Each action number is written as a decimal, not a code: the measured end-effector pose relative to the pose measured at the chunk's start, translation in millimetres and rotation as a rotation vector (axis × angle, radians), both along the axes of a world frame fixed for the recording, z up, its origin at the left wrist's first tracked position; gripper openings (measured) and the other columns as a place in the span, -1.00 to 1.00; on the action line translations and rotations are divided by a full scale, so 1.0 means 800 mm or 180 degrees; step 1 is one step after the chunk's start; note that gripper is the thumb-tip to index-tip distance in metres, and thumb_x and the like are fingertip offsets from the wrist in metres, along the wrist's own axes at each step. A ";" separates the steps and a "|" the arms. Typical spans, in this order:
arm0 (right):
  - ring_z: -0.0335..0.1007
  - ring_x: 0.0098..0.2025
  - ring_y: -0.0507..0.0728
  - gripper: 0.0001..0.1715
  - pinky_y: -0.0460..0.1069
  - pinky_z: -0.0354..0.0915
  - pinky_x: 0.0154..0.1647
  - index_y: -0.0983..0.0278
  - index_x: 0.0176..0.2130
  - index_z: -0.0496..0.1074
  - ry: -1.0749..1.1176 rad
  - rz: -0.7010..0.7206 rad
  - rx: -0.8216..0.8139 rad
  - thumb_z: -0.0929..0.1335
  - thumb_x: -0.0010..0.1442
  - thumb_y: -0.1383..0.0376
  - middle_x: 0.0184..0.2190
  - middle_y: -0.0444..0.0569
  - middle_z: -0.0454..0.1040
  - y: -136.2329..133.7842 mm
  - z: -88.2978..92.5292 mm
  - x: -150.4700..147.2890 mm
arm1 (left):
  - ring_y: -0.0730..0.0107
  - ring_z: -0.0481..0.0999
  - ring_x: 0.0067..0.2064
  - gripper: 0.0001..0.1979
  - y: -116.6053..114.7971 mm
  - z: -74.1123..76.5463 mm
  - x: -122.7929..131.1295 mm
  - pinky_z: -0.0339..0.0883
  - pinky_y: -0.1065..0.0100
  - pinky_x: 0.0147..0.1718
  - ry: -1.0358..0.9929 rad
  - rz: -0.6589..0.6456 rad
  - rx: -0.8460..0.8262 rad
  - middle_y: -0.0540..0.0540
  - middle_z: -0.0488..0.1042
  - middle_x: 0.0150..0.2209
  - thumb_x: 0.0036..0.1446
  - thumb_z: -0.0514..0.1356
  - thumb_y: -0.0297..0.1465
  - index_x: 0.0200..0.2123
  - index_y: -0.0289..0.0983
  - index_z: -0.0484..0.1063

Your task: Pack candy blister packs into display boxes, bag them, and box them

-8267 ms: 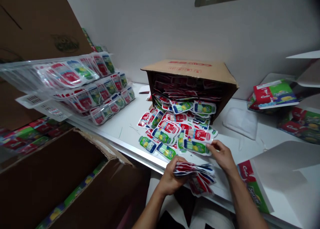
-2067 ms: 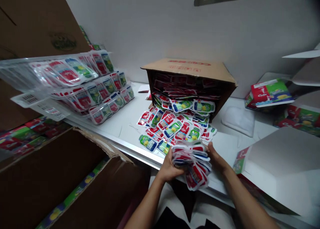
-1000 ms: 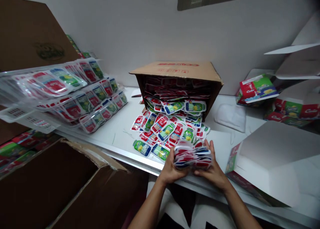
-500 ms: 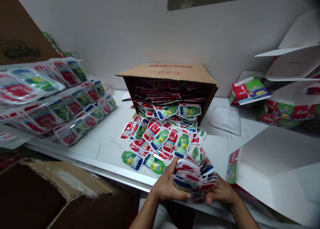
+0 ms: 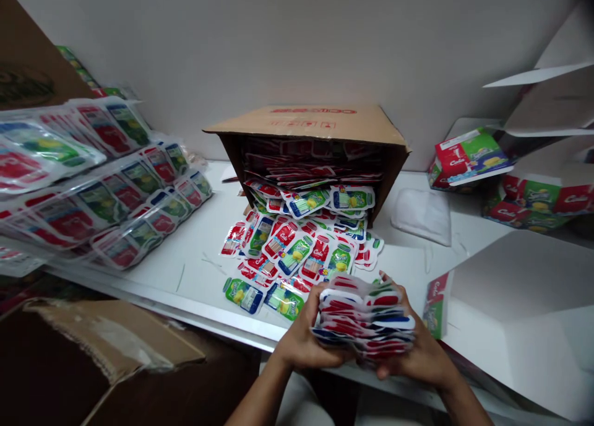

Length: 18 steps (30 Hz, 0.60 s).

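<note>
Between my two hands, just over the table's front edge, is a thick stack of candy packets [image 5: 364, 317] with their edges facing me. My left hand [image 5: 309, 336] grips the stack's left side and my right hand [image 5: 420, 352] its right side, both closed around it. Some fingers are hidden behind the packets. Beyond my hands lies a loose heap of red cola and green lemon packets [image 5: 297, 252], shaped like small jars. The heap spills from a cardboard box [image 5: 315, 122] lying on its side, with more packets piled inside.
On the left stand rows of packets in clear wrapping [image 5: 134, 184]. A torn-topped brown carton [image 5: 139, 345] sits below the table edge at lower left. To the right are an open white display box [image 5: 501, 314], printed red-green boxes [image 5: 471, 156] and a flat white pouch [image 5: 420, 215].
The packets between my hands have gone from a loose, uneven bunch to a more squared stack, turned with edges toward me. My head view has shifted slightly.
</note>
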State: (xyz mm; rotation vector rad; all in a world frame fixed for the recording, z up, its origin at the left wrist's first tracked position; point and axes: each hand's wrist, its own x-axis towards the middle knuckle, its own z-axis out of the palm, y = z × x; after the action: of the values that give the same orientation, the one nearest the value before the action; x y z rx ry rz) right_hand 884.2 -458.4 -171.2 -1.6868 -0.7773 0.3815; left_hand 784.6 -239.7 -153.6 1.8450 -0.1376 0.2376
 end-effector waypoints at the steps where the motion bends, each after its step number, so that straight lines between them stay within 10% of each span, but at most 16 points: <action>1: 0.16 0.23 0.43 0.57 0.24 0.15 0.24 0.19 0.35 -0.18 0.0056 0.0010 0.0050 0.61 -0.42 -0.03 0.24 0.21 0.17 0.000 -0.006 0.000 | 0.04 0.38 0.08 -0.02 0.000 -0.008 0.000 0.25 0.13 0.11 -0.0055 0.0115 0.0062 -0.16 0.33 0.09 -0.28 0.44 -0.37 0.20 -0.15 0.02; 6: 0.21 0.21 0.36 0.46 0.21 0.25 0.16 0.13 0.34 -0.29 0.0749 0.0345 0.0381 0.55 -0.23 -0.08 0.24 0.20 0.15 0.001 -0.031 -0.004 | -0.11 0.20 0.24 0.28 0.001 -0.040 -0.009 0.06 -0.04 0.24 0.0100 0.0363 -0.0089 -0.30 0.20 0.19 -0.38 0.50 -0.16 0.31 -0.24 -0.20; 14: -0.08 0.35 0.34 0.11 0.24 0.00 0.32 0.15 0.30 -0.06 -0.0469 0.0427 0.0087 0.52 -0.06 0.19 0.31 0.15 0.04 -0.004 -0.012 -0.006 | -0.03 0.38 0.10 -0.09 -0.004 -0.045 -0.011 0.30 -0.01 0.07 -0.1099 0.0548 0.0498 -0.25 0.32 0.07 -0.19 0.44 -0.32 0.19 -0.16 0.02; 18: -0.06 0.34 0.33 0.28 0.28 -0.03 0.32 0.17 0.36 -0.35 -0.0385 0.0427 0.0002 0.50 -0.01 0.21 0.32 0.23 0.02 -0.004 -0.015 -0.005 | -0.05 0.30 0.18 0.01 0.005 -0.049 -0.006 0.19 -0.06 0.15 -0.0827 0.0417 0.0772 -0.32 0.23 0.18 -0.15 0.41 -0.34 0.29 -0.19 -0.11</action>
State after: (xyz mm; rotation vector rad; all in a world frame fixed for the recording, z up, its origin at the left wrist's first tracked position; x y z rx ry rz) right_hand 880.4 -461.8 -183.4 -1.6735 -0.9832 0.3741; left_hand 779.7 -235.5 -193.2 2.0603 -0.2340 0.5740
